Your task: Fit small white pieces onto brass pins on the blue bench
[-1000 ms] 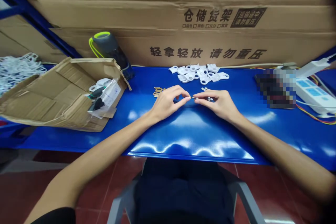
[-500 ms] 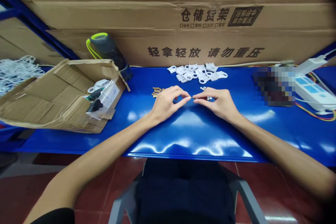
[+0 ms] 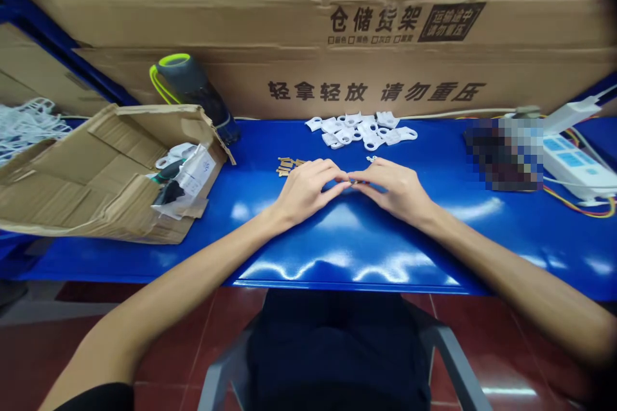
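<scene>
Starting at the left, we see a cardboard box point(image 3: 62, 173) and then, on the blue tabletop point(image 3: 260, 237), a few brass-coloured pieces point(image 3: 284, 169) lying loose just beyond the left hand point(image 3: 311, 186), so we judge that these are left to handle. The left hand's thumb and fingers are pinched together at one end of a tiny slim piece point(image 3: 357, 182), too small for us to make out well. That piece sits between the two hands, right at their fingertips, which all but meet; we take its handling to be under way and not done. Beyond it, flat white ringed parts point(image 3: 371, 131) lie in a loose, untouched pile, with small white bits point(image 3: 371, 158) nearer the right hand point(image 3: 398, 187), whose thumb and fingers close lightly about the piece's other end. How many are finished, we cannot tell.
</scene>
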The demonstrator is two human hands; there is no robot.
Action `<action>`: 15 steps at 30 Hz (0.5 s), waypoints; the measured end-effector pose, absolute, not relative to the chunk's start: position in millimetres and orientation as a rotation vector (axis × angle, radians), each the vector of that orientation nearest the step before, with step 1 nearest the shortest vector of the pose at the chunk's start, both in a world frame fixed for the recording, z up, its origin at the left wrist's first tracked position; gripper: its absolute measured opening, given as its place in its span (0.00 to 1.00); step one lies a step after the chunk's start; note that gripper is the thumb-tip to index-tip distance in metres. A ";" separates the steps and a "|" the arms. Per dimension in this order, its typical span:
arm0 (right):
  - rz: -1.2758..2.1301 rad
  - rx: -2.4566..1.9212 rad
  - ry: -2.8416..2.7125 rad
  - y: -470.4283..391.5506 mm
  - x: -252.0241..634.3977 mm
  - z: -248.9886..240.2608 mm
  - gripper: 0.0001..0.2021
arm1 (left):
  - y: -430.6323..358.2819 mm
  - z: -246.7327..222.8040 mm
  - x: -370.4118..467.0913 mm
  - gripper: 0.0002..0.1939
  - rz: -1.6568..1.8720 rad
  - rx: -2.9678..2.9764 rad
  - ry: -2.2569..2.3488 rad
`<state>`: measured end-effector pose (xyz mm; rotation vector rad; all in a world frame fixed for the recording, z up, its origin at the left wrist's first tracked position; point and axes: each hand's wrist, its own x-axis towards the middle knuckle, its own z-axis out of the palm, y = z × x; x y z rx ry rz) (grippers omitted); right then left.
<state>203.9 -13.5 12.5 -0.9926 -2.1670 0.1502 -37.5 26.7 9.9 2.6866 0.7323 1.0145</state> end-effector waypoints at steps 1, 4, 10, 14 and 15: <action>0.185 -1.001 -2.142 -14.4 202.6 13.5 0.10 | 26.8 9.7 -37.4 0.12 1.018 2.669 0.727; 0.374 -1.054 -2.054 -16.5 201.8 17.5 0.14 | 28.4 10.0 -38.3 0.12 1.052 2.618 0.717; 0.476 -1.155 -1.987 -17.6 207.6 24.3 0.09 | 31.5 9.9 -42.2 0.13 1.075 2.548 0.697; 0.438 -1.136 -2.039 -19.1 203.3 27.6 0.09 | 33.4 7.1 -42.9 0.14 1.070 2.553 0.648; 0.432 -1.137 -2.051 -19.2 201.7 27.7 0.09 | 34.1 6.8 -43.1 0.14 1.063 2.558 0.641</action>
